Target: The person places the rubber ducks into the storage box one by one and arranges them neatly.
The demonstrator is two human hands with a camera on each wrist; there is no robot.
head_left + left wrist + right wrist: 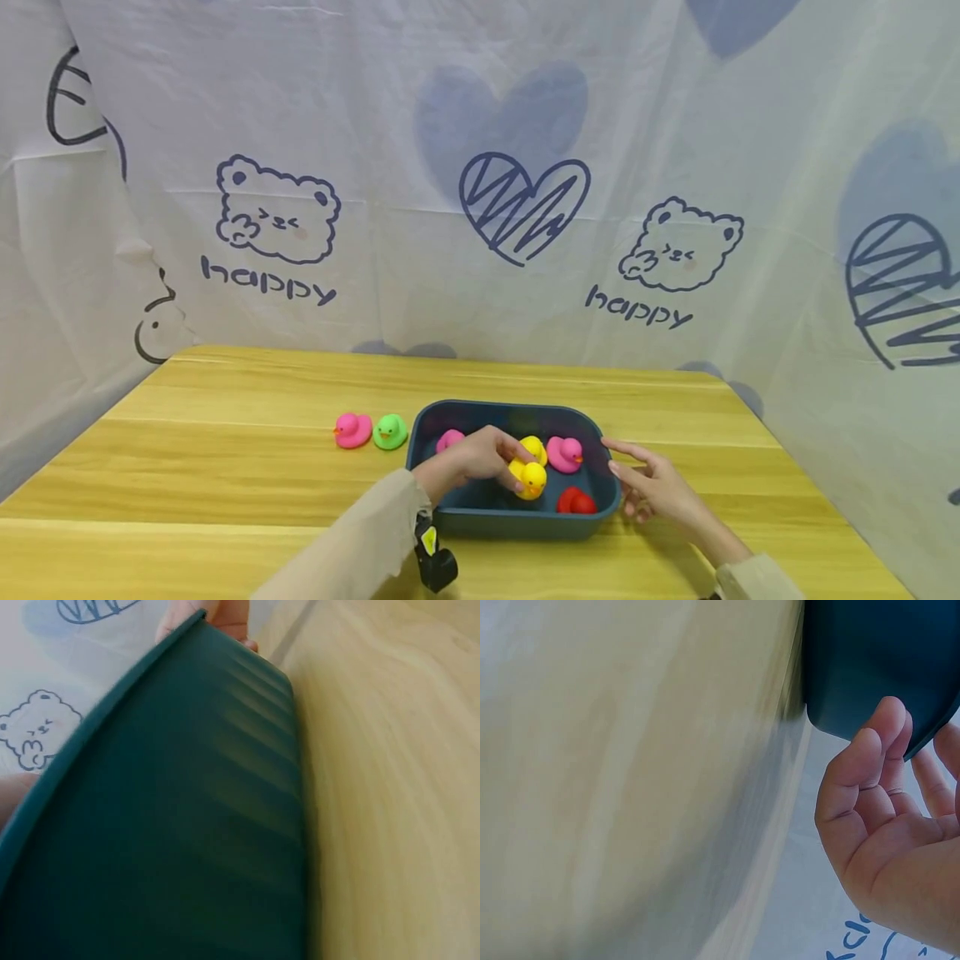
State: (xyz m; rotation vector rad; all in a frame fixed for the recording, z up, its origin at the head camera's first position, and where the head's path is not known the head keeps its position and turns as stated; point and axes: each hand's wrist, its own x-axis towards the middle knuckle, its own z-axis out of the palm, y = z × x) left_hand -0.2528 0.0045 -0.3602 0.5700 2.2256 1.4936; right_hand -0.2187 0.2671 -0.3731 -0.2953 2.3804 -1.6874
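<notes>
In the head view my left hand [483, 457] reaches over the dark teal bin [517, 525] and pinches a yellow rubber duck [531, 481] between thumb and fingers. Another yellow duck [534, 448] is just behind it. Pink ducks lie inside the bin, one at the right [565, 454] and one partly hidden behind my left hand [450, 440]. A red duck [576, 502] sits in the front right corner. My right hand [663, 492] touches the bin's right rim with extended fingertips; its other fingers bend loosely in the right wrist view.
On the wooden table [225, 475], a pink duck [352, 430] and a green duck [390, 432] stand left of the bin. A printed white cloth [390, 275] hangs behind the table. A black wrist camera [437, 567] is strapped near my left sleeve.
</notes>
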